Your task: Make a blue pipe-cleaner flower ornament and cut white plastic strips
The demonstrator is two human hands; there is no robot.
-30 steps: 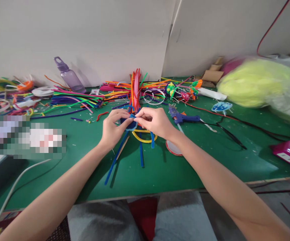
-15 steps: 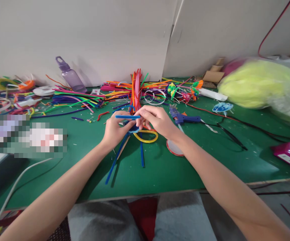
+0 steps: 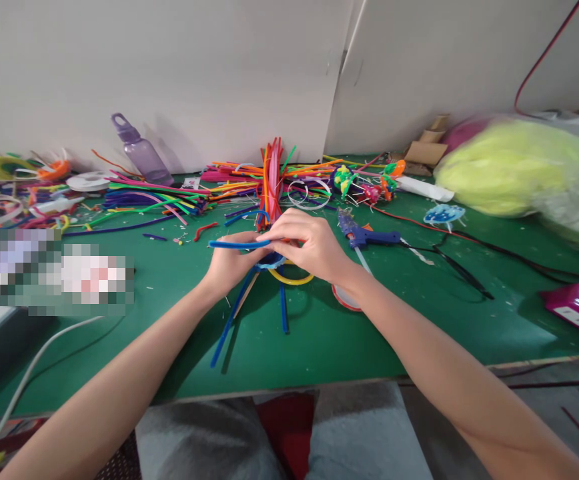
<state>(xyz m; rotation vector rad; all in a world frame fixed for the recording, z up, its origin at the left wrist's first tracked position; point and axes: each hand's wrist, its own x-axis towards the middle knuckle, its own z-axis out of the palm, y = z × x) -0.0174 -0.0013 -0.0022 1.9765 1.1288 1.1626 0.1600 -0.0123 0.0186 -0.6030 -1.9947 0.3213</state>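
Observation:
Between thumb and fingers, my left hand (image 3: 229,267) and my right hand (image 3: 309,247) both pinch a short blue pipe cleaner (image 3: 237,245), whose free end points left across my left hand. A light-blue piece (image 3: 271,261) shows just under the fingertips, partly hidden. Below the hands, a yellow loop (image 3: 294,280) lies on the green table. Long dark-blue pipe cleaners (image 3: 227,333) reach toward the front edge, beside a thin wooden stick (image 3: 246,295). A red-rimmed round lid (image 3: 345,299) is partly covered by my right wrist.
Bundles of coloured pipe cleaners (image 3: 159,197) lie along the wall, near a purple bottle (image 3: 145,157). To the right are a blue glue gun (image 3: 372,236) with its cord, a light-blue beaded piece (image 3: 443,213), a magenta box (image 3: 577,311) and a bag of yellow material (image 3: 514,167).
The blue pipe cleaner's free end has shifted left and slightly down, and it now looks slightly curved. My right hand has closed in on it, its fingers reaching farther left.

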